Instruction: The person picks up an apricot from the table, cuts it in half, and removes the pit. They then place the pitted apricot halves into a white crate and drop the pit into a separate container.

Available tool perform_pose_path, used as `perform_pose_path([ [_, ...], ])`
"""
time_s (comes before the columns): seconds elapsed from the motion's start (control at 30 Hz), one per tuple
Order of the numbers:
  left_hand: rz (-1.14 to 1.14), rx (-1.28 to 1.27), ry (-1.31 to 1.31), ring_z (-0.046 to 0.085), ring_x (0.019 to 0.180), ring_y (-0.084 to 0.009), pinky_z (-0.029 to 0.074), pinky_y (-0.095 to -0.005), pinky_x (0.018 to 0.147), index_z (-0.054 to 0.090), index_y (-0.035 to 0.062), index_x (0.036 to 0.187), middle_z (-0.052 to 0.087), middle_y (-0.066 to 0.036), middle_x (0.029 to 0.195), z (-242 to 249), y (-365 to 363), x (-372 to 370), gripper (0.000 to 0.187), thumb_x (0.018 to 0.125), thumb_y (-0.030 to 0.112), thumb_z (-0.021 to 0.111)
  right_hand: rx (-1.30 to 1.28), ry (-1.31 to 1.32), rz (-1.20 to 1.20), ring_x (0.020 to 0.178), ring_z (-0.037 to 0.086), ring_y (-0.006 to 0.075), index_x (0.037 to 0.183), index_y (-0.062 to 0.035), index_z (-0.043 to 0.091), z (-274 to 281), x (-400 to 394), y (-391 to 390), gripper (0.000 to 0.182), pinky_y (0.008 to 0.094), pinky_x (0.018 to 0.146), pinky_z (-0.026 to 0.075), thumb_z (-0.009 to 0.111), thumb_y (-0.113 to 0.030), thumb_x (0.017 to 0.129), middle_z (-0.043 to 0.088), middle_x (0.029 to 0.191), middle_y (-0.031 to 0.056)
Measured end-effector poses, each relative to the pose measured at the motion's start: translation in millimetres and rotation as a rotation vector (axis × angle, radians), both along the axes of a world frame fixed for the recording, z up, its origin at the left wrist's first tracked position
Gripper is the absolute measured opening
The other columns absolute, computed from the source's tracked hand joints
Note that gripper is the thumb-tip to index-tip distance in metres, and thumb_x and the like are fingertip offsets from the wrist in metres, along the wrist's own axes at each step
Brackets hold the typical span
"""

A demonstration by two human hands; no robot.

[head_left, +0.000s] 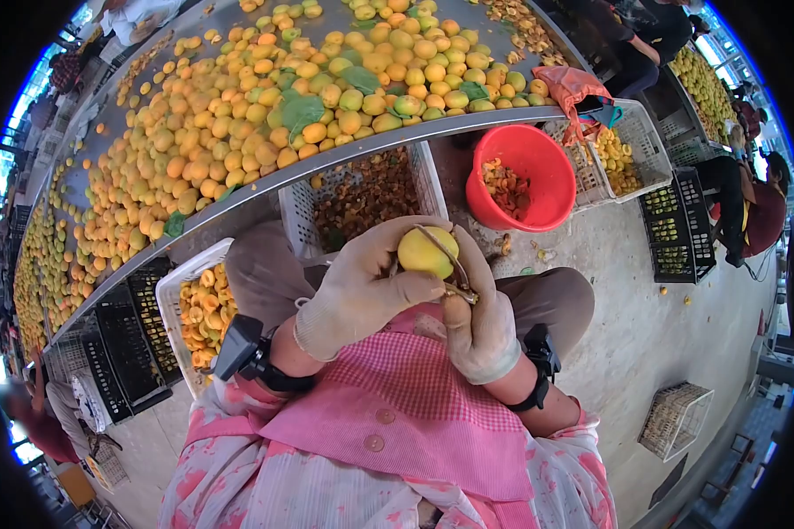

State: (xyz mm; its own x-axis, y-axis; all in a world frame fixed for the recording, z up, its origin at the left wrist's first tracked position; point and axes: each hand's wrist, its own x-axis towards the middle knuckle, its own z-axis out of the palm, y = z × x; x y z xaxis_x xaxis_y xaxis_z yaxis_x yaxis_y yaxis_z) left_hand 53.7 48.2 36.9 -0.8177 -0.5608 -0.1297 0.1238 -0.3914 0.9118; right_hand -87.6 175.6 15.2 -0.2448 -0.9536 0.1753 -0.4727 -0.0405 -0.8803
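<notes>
Pinched — left hand [355, 284]: fruit [423, 256] (long axis maybe sideways) | right hand [483, 328]: slanted tool [446, 249]

Fruit [421, 257]: round, yellow-green, apparently whole on its visible face, held in the right hand [362, 286]; cutter [460, 269]: thin, curved, dull metal, held in the left hand [483, 322], its upper part arched across the fruit's side.

Our left hand [362, 286] grips a yellow apricot [426, 254], our right hand [485, 331] a curved tool [446, 249] against it. Apricots [238, 115] heap the surface [494, 115].
</notes>
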Motion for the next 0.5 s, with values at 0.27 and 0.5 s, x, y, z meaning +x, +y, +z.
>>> perform_pose_path([
  [0.27, 0.041, 0.038, 0.1, 0.055, 0.108, -0.0119, 0.044, -0.0269, 0.095, 0.05, -0.0014, 0.132, 0.06, -0.005, 0.114, -2, 7, -2, 0.06, 0.084, 0.025, 0.076, -0.079, 0.147, 0.005, 0.07, 0.066, 0.0409, 0.148, 0.0016, 0.027, -3, -2, -12, 0.07, 0.0427, 0.06, 0.053, 0.051, -0.041, 0.097, 0.068, 0.093, 0.0232],
  [0.5, 0.134, 0.002, 0.061, 0.058, 0.097, -0.0106, 0.048, -0.0258, 0.086, 0.056, -0.0012, 0.12, 0.062, -0.003, 0.108, 8, 15, 1, 0.043, 0.085, 0.017, 0.073, -0.108, 0.147, 0.014, 0.07, 0.067, 0.0402, 0.147, 0.0018, 0.029, 4, -3, -11, 0.07, 0.0423, 0.06, 0.054, 0.051, -0.042, 0.097, 0.067, 0.1, 0.0236],
])
